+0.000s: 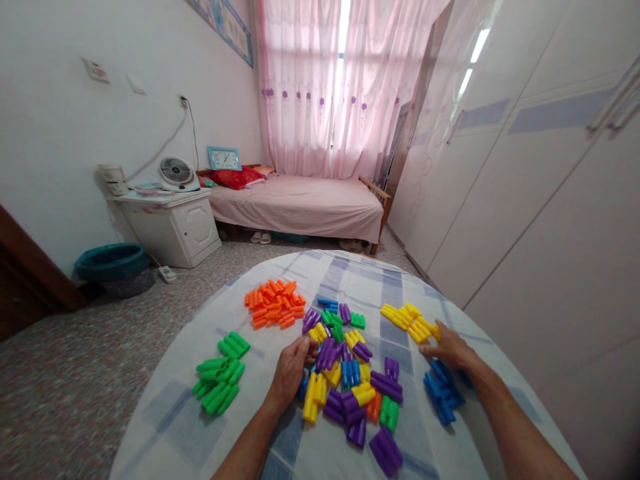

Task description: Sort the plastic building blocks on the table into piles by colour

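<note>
A mixed pile of ribbed plastic pieces, mainly purple [329,353], with yellow, blue, green and a little orange, covers the middle of the table. My left hand [294,368] reaches into the pile's left side, fingers curled; whatever they hold is hidden. On the right, my right hand [454,348] has thumb and fingers closed about a yellow plastic piece [435,329] at the edge of the yellow group [404,316]. Just below that hand lie blue pieces [441,393], partly covered by it. Orange pieces [275,303] form a heap at the back left, and green pieces [220,377] another at the left.
The round table has a checked cloth [165,407]. Beyond it are a bed [305,200], a white cabinet [175,223] with a fan [177,173], and a teal-lined bin [113,261]. Tall white wardrobes [525,200] line the right side.
</note>
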